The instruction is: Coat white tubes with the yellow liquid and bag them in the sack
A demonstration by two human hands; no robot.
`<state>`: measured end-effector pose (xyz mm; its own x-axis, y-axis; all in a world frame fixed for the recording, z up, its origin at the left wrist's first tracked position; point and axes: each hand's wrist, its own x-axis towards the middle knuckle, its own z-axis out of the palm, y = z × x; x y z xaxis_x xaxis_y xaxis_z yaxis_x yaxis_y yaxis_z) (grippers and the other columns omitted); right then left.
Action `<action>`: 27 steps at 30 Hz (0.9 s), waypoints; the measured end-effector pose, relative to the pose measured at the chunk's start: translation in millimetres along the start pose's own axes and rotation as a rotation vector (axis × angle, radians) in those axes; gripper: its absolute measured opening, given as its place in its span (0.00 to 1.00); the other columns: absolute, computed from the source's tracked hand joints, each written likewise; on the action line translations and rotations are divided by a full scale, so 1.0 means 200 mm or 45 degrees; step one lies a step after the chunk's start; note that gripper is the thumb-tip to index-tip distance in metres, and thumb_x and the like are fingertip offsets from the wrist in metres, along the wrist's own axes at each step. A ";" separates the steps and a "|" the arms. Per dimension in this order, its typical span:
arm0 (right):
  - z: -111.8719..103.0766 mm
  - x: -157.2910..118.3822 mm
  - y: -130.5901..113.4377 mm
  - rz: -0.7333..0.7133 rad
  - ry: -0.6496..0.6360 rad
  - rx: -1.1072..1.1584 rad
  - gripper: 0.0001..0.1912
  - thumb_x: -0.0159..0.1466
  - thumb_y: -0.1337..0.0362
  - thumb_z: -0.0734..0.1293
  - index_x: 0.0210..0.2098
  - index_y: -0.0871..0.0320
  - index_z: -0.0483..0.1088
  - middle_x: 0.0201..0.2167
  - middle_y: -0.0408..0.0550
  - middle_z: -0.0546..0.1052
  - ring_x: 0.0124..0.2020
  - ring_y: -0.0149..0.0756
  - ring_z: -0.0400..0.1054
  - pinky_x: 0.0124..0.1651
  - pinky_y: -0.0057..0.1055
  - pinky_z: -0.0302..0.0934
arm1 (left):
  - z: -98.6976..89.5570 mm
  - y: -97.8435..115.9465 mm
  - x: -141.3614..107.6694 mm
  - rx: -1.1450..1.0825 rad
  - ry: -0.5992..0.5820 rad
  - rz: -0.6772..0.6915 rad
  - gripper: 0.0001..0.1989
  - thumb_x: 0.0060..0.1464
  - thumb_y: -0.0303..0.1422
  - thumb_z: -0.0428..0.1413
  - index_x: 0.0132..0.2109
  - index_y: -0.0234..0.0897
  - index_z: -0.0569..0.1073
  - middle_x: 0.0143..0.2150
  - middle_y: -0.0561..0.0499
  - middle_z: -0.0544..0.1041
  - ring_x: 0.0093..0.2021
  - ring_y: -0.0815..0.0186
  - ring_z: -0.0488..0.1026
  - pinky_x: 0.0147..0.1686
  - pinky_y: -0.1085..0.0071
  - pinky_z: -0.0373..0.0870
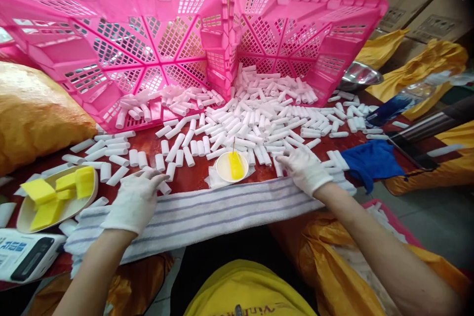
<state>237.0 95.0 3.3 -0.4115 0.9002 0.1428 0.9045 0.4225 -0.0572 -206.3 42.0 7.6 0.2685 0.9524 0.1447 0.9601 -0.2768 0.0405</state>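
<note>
Many short white rolls [255, 121] lie heaped and scattered over the red table. My left hand [135, 200], in a white glove with bare fingertips, rests at the towel's back edge, its fingers bent over a roll [164, 187]; whether it grips the roll is unclear. On the right, my gloved right hand [304, 169] has its fingers at a roll [277, 165] near the towel. Between both hands stands a small white bowl [221, 168] holding a yellow sponge piece [236, 165] with a thin stick. A striped towel [222, 212] lies along the front edge.
Two pink crates [155, 49] lie tipped behind the rolls. At left are a dish [94, 192] of yellow sponges, a white device [31, 256] and an orange sack [40, 108]. A blue cloth [374, 160] and a bottle [403, 101] are at right.
</note>
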 end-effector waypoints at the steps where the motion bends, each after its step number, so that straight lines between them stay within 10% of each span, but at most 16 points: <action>1: 0.03 0.05 0.00 -0.076 -0.039 -0.040 0.12 0.60 0.71 0.61 0.38 0.55 0.75 0.38 0.52 0.73 0.39 0.40 0.63 0.42 0.37 0.55 | 0.02 0.00 0.01 -0.020 -0.005 0.013 0.18 0.56 0.28 0.44 0.49 0.39 0.74 0.48 0.47 0.73 0.48 0.55 0.68 0.49 0.60 0.63; 7: 0.09 0.05 0.04 -0.056 0.009 0.201 0.11 0.62 0.65 0.62 0.41 0.57 0.74 0.43 0.55 0.73 0.44 0.45 0.64 0.46 0.41 0.57 | 0.08 0.05 0.05 -0.137 -0.012 -0.018 0.16 0.58 0.39 0.48 0.47 0.38 0.74 0.41 0.45 0.76 0.43 0.55 0.69 0.45 0.60 0.65; 16: 0.12 0.12 -0.37 0.411 0.009 1.553 0.23 0.63 0.50 0.62 0.50 0.58 0.70 0.34 0.48 0.76 0.30 0.33 0.68 0.32 0.31 0.64 | 0.13 0.16 0.05 -0.200 0.013 -0.365 0.22 0.57 0.44 0.49 0.51 0.35 0.71 0.41 0.42 0.75 0.42 0.53 0.71 0.43 0.61 0.66; 27: 0.33 0.14 -0.39 0.136 0.283 1.316 0.13 0.62 0.60 0.64 0.45 0.54 0.72 0.43 0.50 0.75 0.46 0.40 0.69 0.52 0.41 0.65 | 0.12 0.41 0.08 -1.215 0.089 -0.656 0.21 0.52 0.50 0.53 0.45 0.39 0.71 0.35 0.53 0.74 0.35 0.67 0.69 0.36 0.73 0.66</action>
<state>147.7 93.1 -52.7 -0.2112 0.9426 0.2586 0.3576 0.3207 -0.8771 -121.2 38.2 -10.9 -0.1833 0.9815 -0.0552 0.4911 0.1400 0.8598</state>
